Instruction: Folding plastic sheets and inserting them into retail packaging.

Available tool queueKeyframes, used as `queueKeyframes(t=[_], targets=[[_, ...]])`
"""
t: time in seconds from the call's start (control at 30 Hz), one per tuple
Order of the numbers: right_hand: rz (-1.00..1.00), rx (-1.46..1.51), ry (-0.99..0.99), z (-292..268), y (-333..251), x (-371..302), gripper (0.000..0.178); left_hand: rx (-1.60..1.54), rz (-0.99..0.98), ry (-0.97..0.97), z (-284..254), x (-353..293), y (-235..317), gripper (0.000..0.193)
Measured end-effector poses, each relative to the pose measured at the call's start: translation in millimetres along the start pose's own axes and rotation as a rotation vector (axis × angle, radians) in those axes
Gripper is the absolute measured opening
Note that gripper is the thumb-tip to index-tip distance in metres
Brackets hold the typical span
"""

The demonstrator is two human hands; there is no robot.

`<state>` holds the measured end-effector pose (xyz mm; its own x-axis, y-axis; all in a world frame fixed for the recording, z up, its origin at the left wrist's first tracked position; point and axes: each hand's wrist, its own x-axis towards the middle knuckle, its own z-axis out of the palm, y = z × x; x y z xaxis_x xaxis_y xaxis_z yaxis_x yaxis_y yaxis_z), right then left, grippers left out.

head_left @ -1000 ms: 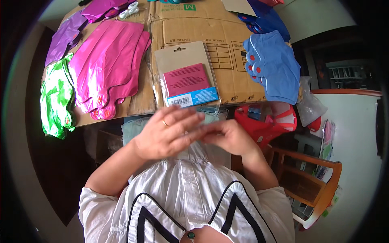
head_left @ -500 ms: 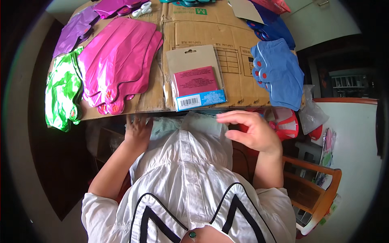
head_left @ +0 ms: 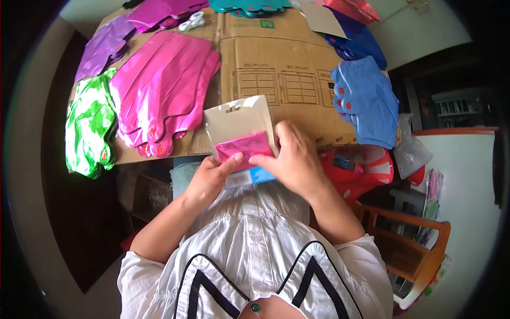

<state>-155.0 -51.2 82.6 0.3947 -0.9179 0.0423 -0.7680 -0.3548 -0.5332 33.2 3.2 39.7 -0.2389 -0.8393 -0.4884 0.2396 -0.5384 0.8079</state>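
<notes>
Between my two hands, at the table's near edge, is a clear plastic packet [head_left: 239, 116] with a beige backing card, a pink folded piece inside and a blue strip at its lower end. My left hand [head_left: 210, 174] pinches its lower left part, thumb lying on the pink piece. On the other side my right hand [head_left: 297, 162] grips the right edge, its thumb also on the pink piece. The fingers beneath the packet are hidden. Nearest to my left hand lie shiny pink foil balloons [head_left: 159, 85], flat and stacked.
Cardboard [head_left: 297, 50] covers the table. Green foil [head_left: 87, 125] and purple foil [head_left: 103, 48] lie on the left, a blue stack [head_left: 366, 101] on the right, teal foil [head_left: 247, 5] at the back. A wooden chair [head_left: 425, 255] stands at the lower right.
Both hands have come together on the packet, which lay flat on the cardboard. It is now lifted, tilted and drawn toward me over the table's edge.
</notes>
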Motion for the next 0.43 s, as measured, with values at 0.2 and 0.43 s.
queueKeyframes(t=[0.2,0.43], targets=[[0.159,1.257,-0.498,-19,39,-58,0.036,0.326,0.131,-0.246,18,-22,9,0.023],[0.268,1.386,-0.386,-28,82,-83,0.034,0.224,0.071,-0.358,31,4,0,0.023]])
